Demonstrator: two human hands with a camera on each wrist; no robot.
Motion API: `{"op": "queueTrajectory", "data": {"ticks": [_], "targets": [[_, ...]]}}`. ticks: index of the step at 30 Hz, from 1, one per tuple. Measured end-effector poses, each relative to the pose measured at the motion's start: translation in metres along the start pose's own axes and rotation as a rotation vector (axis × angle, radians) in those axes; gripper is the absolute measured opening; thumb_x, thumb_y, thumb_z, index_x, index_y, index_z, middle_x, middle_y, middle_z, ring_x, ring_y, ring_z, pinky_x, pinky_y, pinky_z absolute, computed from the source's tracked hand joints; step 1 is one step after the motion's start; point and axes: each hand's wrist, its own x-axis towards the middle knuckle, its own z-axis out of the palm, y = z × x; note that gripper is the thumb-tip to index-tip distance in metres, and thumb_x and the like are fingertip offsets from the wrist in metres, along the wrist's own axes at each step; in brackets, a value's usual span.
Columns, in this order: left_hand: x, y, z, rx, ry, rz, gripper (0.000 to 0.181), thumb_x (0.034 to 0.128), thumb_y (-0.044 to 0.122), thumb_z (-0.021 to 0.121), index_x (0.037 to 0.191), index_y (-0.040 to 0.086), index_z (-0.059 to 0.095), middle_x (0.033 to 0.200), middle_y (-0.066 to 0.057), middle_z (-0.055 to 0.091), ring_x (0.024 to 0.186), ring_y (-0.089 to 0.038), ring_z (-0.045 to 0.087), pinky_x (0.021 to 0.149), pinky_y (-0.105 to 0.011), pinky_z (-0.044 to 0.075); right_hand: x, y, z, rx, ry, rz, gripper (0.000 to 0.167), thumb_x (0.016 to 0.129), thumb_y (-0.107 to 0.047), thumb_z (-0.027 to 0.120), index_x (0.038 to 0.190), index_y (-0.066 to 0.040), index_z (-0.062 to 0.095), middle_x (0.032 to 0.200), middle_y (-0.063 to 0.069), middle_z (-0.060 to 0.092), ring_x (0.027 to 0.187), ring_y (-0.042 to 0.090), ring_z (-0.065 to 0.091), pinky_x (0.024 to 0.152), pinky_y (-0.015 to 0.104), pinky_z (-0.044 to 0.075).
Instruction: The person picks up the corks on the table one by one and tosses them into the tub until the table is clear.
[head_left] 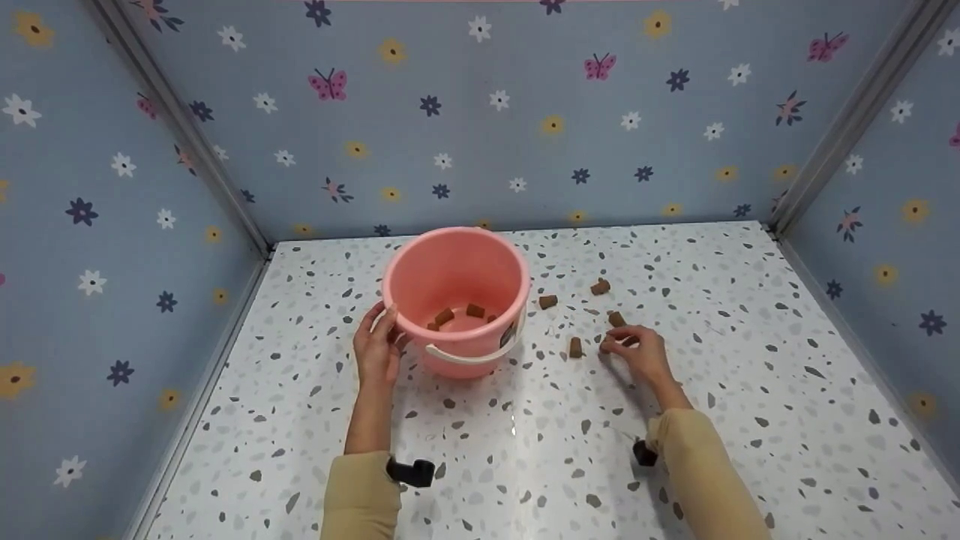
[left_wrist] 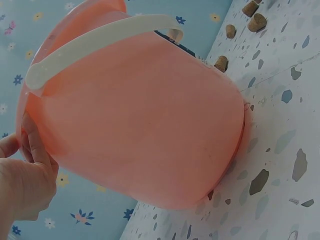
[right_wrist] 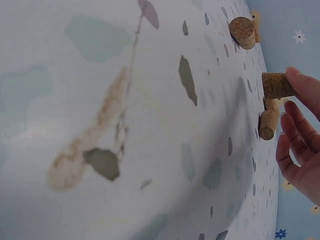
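Grips the rim of the round pink plastic bucket [left_wrist: 140, 117] at left with the left hand [head_left: 377, 351]. Farther right, pinches a short brown cylindrical cork [right_wrist: 276, 86] in the right hand [head_left: 641, 352], with long axis roughly upright, right of and nearer than the bucket's opening, just beside other loose corks [head_left: 616, 319].

You wear matching tan sleeves, the left sleeve [head_left: 362, 499] and the right sleeve [head_left: 709, 472], each stopping short of a bare left hand [head_left: 377, 349] and right hand [head_left: 639, 354]. A black, block-ended left wrist camera [head_left: 412, 472] juts rightward from its cuff; the black right wrist camera [head_left: 644, 453] shows on its sleeve's left side, looking compact.
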Motion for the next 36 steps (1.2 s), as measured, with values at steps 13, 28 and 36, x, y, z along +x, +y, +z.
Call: {"op": "queueTrajectory", "data": {"ticks": [13,28,36], "targets": [[-0.043,0.042,0.033,-0.011,-0.013,-0.048,0.046,0.0810,0.015,0.065,0.122,0.005,0.047,0.109,-0.018,0.054,0.087,-0.024,0.058,0.070,-0.032,0.051,0.009,-0.028,0.005,0.030,0.040,-0.135,0.020,0.077,-0.012,0.069,0.093,0.000,0.067,0.091,0.012,0.063,0.079,0.024,0.056,0.071,0.034,0.044],[-0.063,0.061,0.053,-0.003,0.038,-0.053,0.044,0.0800,0.014,0.066,0.118,0.002,0.049,0.106,-0.021,0.055,0.081,-0.021,0.058,0.067,-0.030,0.052,0.020,-0.074,0.010,0.021,0.049,-0.273,0.020,0.075,-0.015,0.071,0.091,-0.003,0.068,0.087,0.008,0.062,0.076,0.022,0.056,0.061,0.029,0.045],[-0.010,0.010,0.006,0.031,-0.010,-0.052,0.053,0.0769,0.027,0.069,0.124,0.015,0.048,0.109,-0.010,0.058,0.088,-0.019,0.059,0.072,-0.032,0.051,0.022,-0.099,0.013,0.052,0.063,-0.400,0.022,0.074,-0.016,0.072,0.092,-0.004,0.068,0.085,0.005,0.062,0.073,0.018,0.056,0.061,0.030,0.049]]}}
